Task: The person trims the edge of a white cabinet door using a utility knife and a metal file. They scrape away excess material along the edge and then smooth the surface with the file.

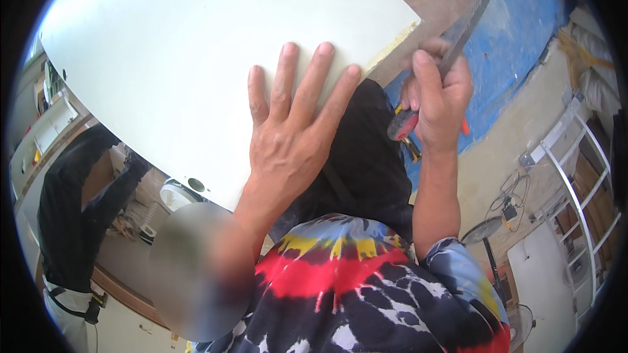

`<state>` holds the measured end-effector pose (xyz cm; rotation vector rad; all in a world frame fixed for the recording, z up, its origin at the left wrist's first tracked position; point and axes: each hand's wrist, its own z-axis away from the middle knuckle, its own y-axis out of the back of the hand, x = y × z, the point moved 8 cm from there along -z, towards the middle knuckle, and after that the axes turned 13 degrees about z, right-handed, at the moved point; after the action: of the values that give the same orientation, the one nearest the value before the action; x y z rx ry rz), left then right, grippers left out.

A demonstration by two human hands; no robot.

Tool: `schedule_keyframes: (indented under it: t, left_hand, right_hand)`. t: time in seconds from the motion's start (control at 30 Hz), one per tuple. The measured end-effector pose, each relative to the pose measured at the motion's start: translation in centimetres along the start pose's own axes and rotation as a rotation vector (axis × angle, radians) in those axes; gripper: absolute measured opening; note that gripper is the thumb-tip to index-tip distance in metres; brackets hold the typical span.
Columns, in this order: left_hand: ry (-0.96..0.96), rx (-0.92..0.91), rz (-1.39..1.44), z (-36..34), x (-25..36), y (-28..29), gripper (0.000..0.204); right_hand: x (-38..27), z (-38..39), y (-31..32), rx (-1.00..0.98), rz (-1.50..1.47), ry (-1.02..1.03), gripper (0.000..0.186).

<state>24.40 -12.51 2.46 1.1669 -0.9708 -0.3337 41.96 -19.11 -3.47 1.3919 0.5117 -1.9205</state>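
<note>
- The left hand point(288, 137) lies flat on the white panel point(183, 58), fingers spread open and extended, palm pressed to the surface.
- The fingertips point toward the panel's cut right-hand edge; the index fingertip sits just beside that edge, near the corner where a yellowish core shows.
- The white panel fills the upper left of the view, under and beyond the left hand; a small dark hole shows near its lower edge.
- The right hand point(438, 101) is closed in a fist around the red-and-black handle of a handsaw point(458, 32), thumb laid along the top.
- The saw blade runs up and to the right from the fist, blurred, just beside the panel's corner; contact with the panel cannot be confirmed.
- Another person in dark clothing point(72, 222) stands at the left, well apart.
- A blue tarp point(517, 45) covers the floor beyond the right hand.
</note>
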Motion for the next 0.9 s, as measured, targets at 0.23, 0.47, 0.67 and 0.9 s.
schedule_keyframes:
  t: [0.23,0.47,0.67,0.9]
  left_hand:
    - [-0.051,0.047,-0.025,-3.3,1.0,-1.4,0.078]
    - [-0.179,-0.078,-0.286,-3.3,2.4,-1.6,0.055]
    - [-0.158,-0.069,0.057,1.8,2.9,-0.3,0.033]
    - [0.161,0.286,0.141,8.3,-5.7,8.7,0.03]
  right_hand:
    - [17.4,3.9,11.6,0.123,0.969,-0.064,0.029]
    - [29.4,7.6,20.2,0.33,1.241,-0.046,0.023]
    - [30.0,11.1,15.1,0.118,1.203,0.188,0.028]
    - [37.4,14.7,13.5,-0.102,1.307,0.04,0.022]
